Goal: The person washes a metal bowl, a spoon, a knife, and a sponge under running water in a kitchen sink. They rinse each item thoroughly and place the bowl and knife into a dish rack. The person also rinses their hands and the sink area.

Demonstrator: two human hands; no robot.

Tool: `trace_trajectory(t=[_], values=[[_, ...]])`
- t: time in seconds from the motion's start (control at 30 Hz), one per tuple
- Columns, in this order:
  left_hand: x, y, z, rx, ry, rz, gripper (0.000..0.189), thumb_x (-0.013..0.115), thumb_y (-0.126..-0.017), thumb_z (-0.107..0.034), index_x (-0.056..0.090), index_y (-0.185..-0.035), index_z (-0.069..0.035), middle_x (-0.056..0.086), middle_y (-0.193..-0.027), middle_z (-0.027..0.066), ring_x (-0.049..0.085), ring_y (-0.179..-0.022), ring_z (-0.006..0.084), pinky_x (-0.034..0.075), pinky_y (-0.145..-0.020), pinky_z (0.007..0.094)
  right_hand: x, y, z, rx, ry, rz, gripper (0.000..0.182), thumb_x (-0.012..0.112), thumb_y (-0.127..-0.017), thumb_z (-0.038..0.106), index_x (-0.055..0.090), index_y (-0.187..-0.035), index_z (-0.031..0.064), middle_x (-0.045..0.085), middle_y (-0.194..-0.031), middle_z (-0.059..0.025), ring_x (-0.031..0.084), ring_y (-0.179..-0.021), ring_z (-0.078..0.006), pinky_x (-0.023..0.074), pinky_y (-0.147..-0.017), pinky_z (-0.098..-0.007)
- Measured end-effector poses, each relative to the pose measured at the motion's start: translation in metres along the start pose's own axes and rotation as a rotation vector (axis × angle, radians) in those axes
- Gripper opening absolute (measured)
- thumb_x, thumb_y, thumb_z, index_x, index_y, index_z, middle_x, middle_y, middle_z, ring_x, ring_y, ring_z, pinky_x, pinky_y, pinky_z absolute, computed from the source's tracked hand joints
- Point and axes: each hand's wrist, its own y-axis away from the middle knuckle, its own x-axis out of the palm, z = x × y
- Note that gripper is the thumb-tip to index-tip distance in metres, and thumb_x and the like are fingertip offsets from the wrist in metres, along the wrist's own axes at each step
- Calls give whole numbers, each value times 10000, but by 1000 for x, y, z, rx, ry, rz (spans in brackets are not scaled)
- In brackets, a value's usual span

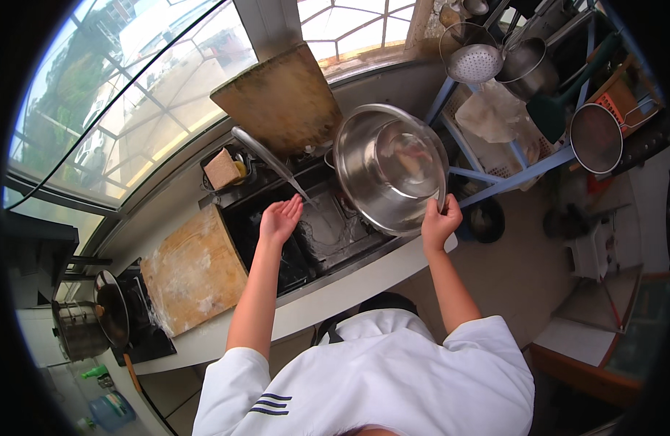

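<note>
My right hand (pixel 441 222) grips the near right rim of a large stainless steel basin (pixel 362 188), which is tilted above the right part of a dark sink (pixel 335 256). The inside of the basin looks shiny. Near the faucet's (pixel 261 150) outlet, my left hand (pixel 281 219) is palm up with nothing in it, its fingers extended. A thin stream of water falls from the faucet into the sink just beyond the fingertips. Water lies on the sink bottom.
Left of the sink lies a floury wooden board (pixel 196 272). Behind it, a sponge (pixel 221 169) sits in a holder. A stained cutting board (pixel 283 98) leans by the window. A blue rack (pixel 504 185) with strainers (pixel 476 62) stands right. A lidded pot (pixel 79 332) stands far left.
</note>
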Motion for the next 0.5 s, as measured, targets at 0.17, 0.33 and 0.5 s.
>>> trace_trajectory(t=[0.17,0.33,0.5], values=[[15,-83,-21,79,172,-40,330,448,-801,-32,367,-1057,159,372,-1247,311,433,-1157,392,377,-1005,498,5,-14,-22,296,-240,-165,47,528,-705,-11,499,-673,8,495,-635,57,393,-580,-19,349,-535,-202],[38,-124,-28,21,365,-72,539,476,-741,1,267,-1220,131,363,-1273,277,413,-1187,391,340,-1026,507,-15,-24,-48,243,-73,-108,139,533,-699,-12,435,-606,25,422,-563,62,349,-532,-16,296,-480,-210],[39,-137,-58,-16,474,-156,487,392,-777,-67,379,-1238,87,498,-1240,223,466,-1182,336,338,-1021,485,-24,-42,-55,262,-100,-85,187,536,-694,-11,393,-581,33,373,-530,63,313,-510,-15,254,-454,-218]])
